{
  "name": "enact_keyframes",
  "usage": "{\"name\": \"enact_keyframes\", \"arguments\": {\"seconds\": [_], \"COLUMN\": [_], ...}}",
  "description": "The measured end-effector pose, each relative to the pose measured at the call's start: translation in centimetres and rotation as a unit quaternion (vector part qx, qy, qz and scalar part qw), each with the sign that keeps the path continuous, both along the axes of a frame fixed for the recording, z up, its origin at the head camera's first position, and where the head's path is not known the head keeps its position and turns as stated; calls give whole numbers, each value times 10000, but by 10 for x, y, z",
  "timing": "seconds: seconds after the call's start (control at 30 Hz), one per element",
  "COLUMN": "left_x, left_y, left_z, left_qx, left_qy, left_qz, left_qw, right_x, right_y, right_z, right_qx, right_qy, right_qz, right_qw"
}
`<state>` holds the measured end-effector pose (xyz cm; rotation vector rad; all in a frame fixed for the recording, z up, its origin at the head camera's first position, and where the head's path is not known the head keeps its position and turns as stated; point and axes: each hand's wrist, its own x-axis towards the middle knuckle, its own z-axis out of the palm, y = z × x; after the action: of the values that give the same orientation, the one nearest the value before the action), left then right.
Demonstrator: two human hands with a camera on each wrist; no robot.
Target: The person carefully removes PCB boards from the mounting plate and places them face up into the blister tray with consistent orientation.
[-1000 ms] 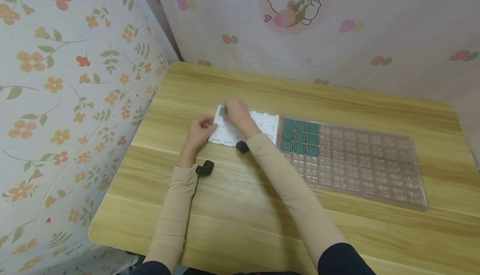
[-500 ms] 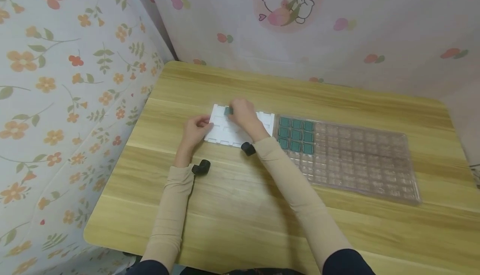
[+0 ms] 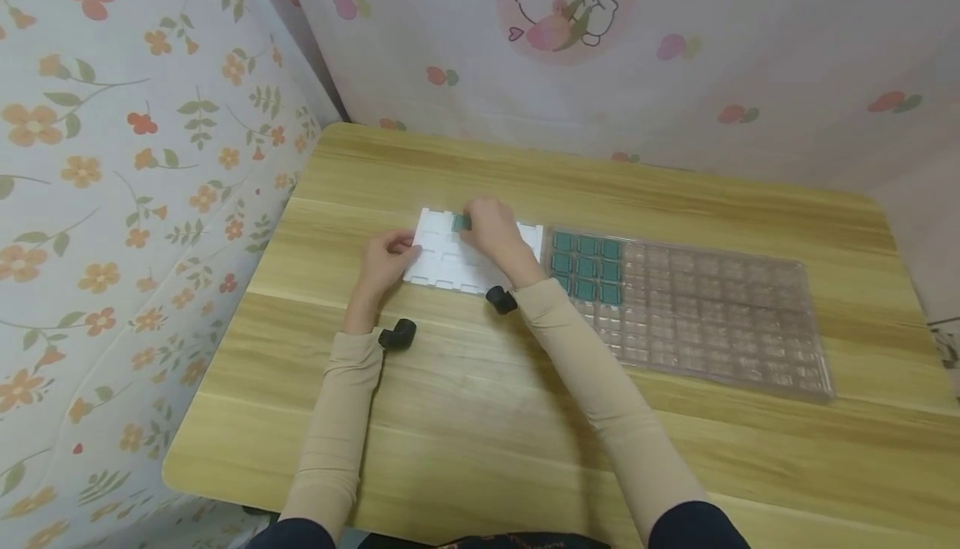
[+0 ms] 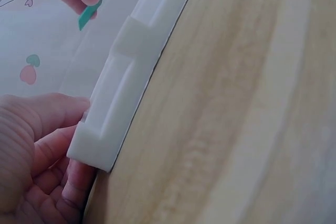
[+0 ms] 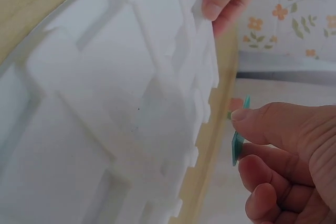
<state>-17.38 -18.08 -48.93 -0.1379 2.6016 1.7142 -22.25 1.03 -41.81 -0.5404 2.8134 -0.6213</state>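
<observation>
A white plastic tray [image 3: 438,267] with moulded pockets lies on the table in front of me. My left hand [image 3: 385,262] grips its left edge, thumb against the rim and fingers curled beside and under the corner in the left wrist view. Over the far part of the tray, my right hand [image 3: 491,228] pinches a thin, small green square board [image 5: 238,144] between thumb and fingertips. In the right wrist view the board stands on edge, apart from the tray. To the right, a clear plastic tray [image 3: 720,324] carries several like green boards [image 3: 587,267] in its left pockets.
Both trays lie on a wood-grain table [image 3: 450,416], side by side. A floral curtain [image 3: 142,224] hangs along the left, and a pale printed curtain [image 3: 450,24] hangs behind the far edge. Black wrist mounts [image 3: 397,335] stick out from both wrists.
With the green board in its fingers, my right hand has moved rightward along the white tray from its far left corner. My left hand keeps its grip. The head view has shifted slightly.
</observation>
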Motion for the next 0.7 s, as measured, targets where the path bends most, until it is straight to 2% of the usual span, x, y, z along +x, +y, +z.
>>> {"name": "enact_keyframes", "arguments": {"seconds": [0.27, 0.5, 0.7], "left_x": [2, 0, 1], "left_y": [2, 2, 3], "left_z": [3, 1, 2], "left_qx": [9, -1, -74], "left_qy": [2, -7, -56], "left_qz": [-31, 9, 19], "left_qw": [10000, 10000, 10000], "right_x": [8, 18, 29], "right_y": [12, 30, 44], "right_z": [5, 12, 14], "right_qx": [59, -76, -20], "right_qy": [-32, -129, -5], "right_qz": [-2, -164, -157], "right_qw": [10000, 9998, 9999]}}
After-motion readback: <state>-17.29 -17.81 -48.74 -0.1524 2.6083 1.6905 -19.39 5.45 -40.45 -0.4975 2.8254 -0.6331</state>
